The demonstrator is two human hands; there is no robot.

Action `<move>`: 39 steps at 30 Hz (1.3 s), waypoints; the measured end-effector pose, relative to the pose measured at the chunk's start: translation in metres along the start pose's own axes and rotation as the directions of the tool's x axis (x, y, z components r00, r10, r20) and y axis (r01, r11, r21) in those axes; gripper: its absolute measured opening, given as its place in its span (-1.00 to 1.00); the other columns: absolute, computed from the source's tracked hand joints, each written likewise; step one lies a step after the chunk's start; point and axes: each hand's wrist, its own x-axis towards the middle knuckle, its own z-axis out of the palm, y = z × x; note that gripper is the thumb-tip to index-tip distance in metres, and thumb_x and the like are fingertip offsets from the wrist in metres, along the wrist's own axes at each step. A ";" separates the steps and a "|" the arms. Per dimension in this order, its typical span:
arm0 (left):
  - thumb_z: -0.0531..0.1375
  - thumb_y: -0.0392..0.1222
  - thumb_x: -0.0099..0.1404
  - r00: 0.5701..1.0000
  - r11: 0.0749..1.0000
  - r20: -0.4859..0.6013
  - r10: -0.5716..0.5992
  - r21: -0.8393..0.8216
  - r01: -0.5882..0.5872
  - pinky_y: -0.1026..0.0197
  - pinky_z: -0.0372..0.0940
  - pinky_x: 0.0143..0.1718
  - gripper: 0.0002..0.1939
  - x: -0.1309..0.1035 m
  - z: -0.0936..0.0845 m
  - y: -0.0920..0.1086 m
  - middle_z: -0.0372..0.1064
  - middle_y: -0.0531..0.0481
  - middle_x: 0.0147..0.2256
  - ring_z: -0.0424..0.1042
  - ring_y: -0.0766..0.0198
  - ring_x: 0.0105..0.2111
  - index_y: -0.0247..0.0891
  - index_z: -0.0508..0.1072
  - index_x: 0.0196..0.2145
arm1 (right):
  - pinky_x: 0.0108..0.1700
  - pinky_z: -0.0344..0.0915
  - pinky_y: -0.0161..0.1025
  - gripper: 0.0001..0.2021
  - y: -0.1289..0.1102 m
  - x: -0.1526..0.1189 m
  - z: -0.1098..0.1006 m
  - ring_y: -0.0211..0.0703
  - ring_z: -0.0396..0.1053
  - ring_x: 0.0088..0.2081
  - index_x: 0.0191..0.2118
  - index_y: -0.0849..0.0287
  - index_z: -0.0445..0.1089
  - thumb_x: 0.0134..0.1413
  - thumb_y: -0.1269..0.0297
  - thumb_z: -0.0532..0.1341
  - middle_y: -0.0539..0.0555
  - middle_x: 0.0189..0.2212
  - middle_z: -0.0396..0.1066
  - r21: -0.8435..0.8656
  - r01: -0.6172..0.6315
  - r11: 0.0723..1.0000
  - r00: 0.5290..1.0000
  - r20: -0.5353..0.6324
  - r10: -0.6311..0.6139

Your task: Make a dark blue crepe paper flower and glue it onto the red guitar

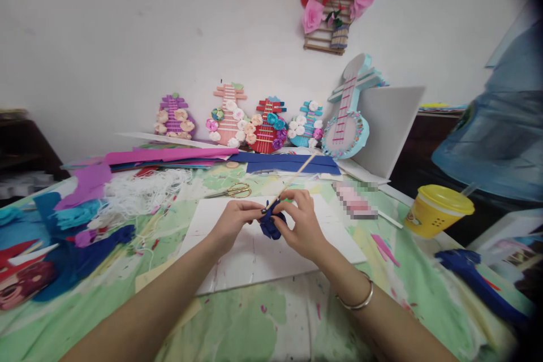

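- Crumpled dark-blue paper [110, 244] lies well to the left of the left hand, perhaps pushed aside so that the working spot has room
- A tangle of white string [146, 189] sits beyond and to the left of the same hand, loose and out of its way
- Gold-handled scissors [232, 191] rest just past the left hand, probably parked there to be within easy reach
- The left hand [231, 225] is closed in a pinch, thumb and fingertips gripping the near-left edge of the blue piece, seemingly to steady it
- Under both hands, a white board [229, 271] lies flat, likely serving as a firm, pale work surface
- The gathered blue piece [271, 227] is held between the two hands, above the board, its folds hanging below the fingertips
- A thin stick [297, 172] slants up and away from the blue piece between the hands (which fingers bear it, I cannot tell)
- The right hand [302, 225] is curled, its thumb and fingers pinching the piece from the right, apparently to shape or hold the folds
- Well right of the right hand stands a yellow-lidded tub [430, 218], presumably kept clear of the elbows
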 end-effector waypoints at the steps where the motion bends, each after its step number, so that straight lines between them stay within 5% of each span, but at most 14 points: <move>1: 0.26 -0.24 -0.03 1.000 0.999 0.011 -0.004 -0.035 0.005 0.26 0.08 -0.43 -0.87 0.000 0.000 0.000 0.45 0.00 -0.53 0.25 0.33 -0.51 -0.30 0.58 -0.47 | -0.01 0.08 -0.04 -0.92 0.001 0.000 0.001 0.00 0.14 -0.03 -0.30 0.13 0.37 0.02 0.33 0.18 0.16 -0.09 0.24 0.027 -0.045 0.999 0.999 -0.009 0.045; 5: 0.29 -0.26 -0.06 0.996 0.985 0.080 -0.026 -0.171 0.039 0.22 0.14 -0.35 -0.88 -0.001 0.001 -0.001 0.46 -0.04 -0.49 0.32 0.29 -0.45 -0.32 0.57 -0.48 | 0.05 0.08 0.01 -0.91 0.005 0.003 0.005 0.03 0.06 0.10 -0.32 0.12 0.38 -0.02 0.30 0.21 0.16 -0.04 0.18 0.278 -0.246 0.928 0.969 0.075 0.235; 8: 0.30 -0.26 -0.08 0.994 0.975 0.107 -0.031 -0.216 0.054 0.20 0.16 -0.33 -0.88 -0.002 0.002 0.000 0.46 -0.05 -0.49 0.34 0.26 -0.44 -0.33 0.57 -0.49 | -0.07 0.21 -0.09 -0.89 0.008 0.005 0.006 -0.01 0.14 0.05 -0.39 0.13 0.36 -0.03 0.22 0.22 0.13 -0.10 0.23 0.522 -0.405 0.751 0.914 0.256 0.315; 16: 0.31 -0.24 -0.07 0.990 0.975 0.138 -0.020 -0.215 0.050 0.23 0.13 -0.38 -0.86 -0.002 0.000 0.002 0.45 -0.06 -0.49 0.31 0.30 -0.47 -0.33 0.57 -0.47 | -0.34 0.18 -0.28 -0.75 0.005 0.006 0.005 -0.25 0.23 -0.37 -0.37 0.17 0.34 -0.09 0.10 0.27 0.05 -0.30 0.28 0.728 -0.529 0.436 0.848 0.459 0.264; 21: 0.30 -0.24 -0.06 0.991 0.982 0.131 -0.025 -0.183 0.049 0.24 0.11 -0.41 -0.87 -0.003 0.001 0.004 0.44 -0.05 -0.50 0.27 0.32 -0.49 -0.33 0.57 -0.48 | -0.38 0.16 -0.30 -0.73 0.004 0.007 0.003 -0.28 0.21 -0.42 -0.44 0.18 0.31 -0.18 0.12 0.33 0.04 -0.32 0.30 0.741 -0.521 0.424 0.852 0.426 0.304; 29: 0.31 -0.23 -0.06 0.989 0.982 0.142 -0.036 -0.178 0.061 0.23 0.14 -0.39 -0.86 -0.002 0.001 0.004 0.44 -0.05 -0.50 0.30 0.30 -0.49 -0.32 0.57 -0.48 | -0.41 0.13 -0.32 -0.78 0.005 0.008 0.001 -0.29 0.24 -0.43 -0.48 0.19 0.30 -0.19 0.22 0.33 0.02 -0.37 0.34 0.798 -0.537 0.274 0.838 0.467 0.281; 39: 0.31 -0.25 -0.03 0.991 0.988 0.129 0.027 -0.151 -0.007 0.22 0.16 -0.34 -0.87 -0.001 0.002 0.001 0.47 -0.05 -0.49 0.30 0.30 -0.45 -0.32 0.58 -0.46 | -0.40 0.18 -0.32 -0.91 0.010 0.008 -0.001 -0.27 0.28 -0.41 -0.50 0.21 0.31 -0.17 0.38 0.26 0.04 -0.40 0.39 0.745 -0.520 0.418 0.851 0.410 0.327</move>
